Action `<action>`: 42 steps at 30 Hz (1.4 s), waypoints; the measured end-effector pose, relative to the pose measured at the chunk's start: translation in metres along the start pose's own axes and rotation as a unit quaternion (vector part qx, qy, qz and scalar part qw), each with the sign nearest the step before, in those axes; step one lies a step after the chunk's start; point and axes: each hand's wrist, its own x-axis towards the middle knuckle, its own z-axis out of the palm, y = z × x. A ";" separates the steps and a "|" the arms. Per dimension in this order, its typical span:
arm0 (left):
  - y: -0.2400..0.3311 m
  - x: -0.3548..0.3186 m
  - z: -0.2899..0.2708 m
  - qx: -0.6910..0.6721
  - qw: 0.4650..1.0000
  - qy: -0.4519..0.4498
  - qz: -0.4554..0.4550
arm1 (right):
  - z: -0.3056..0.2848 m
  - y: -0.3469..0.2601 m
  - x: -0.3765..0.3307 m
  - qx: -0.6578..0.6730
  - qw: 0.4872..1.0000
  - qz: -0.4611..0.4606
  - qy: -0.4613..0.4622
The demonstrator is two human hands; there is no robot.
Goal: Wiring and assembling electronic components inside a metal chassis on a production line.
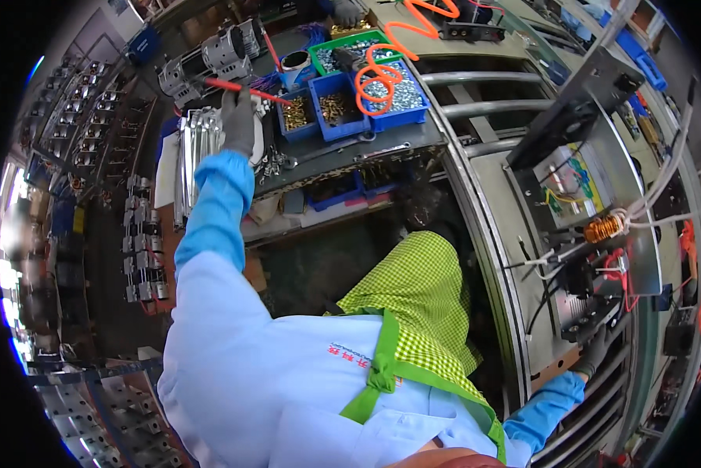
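Note:
My left hand (239, 123), in a grey glove and blue sleeve cover, reaches over the workbench at the far left. Its fingers close on a thin red rod (266, 95), whose right end points toward a blue bin of brass-coloured fasteners (294, 115). Beneath and beside that hand lies a row of metal wrenches (198, 152). On the right, my right hand (594, 355), gloved too, is at the lower end of a wired assembly with a black bracket (596, 320). Its fingers are mostly hidden there. A copper coil (602, 228) sits on the assembly.
Blue bins (339, 109) and a green tray (350, 48) of small hardware crowd the workbench. An orange coiled hose (378, 78) hangs over them. Motors (210, 62) stand at the back left. Another person's gloved hand (347, 12) is at the top. Conveyor rollers (487, 108) run along the right.

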 end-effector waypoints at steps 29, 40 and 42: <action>-0.066 0.067 0.068 0.391 0.893 -0.062 0.213 | 0.198 -0.332 -0.140 -0.131 0.971 -0.123 -0.159; -0.084 0.035 0.152 0.626 0.664 -0.380 0.150 | 0.242 -0.373 -0.137 -0.117 0.934 -0.210 -0.263; -0.067 0.033 0.141 0.589 0.721 -0.319 0.178 | 0.240 -0.357 -0.140 -0.096 0.939 -0.173 -0.282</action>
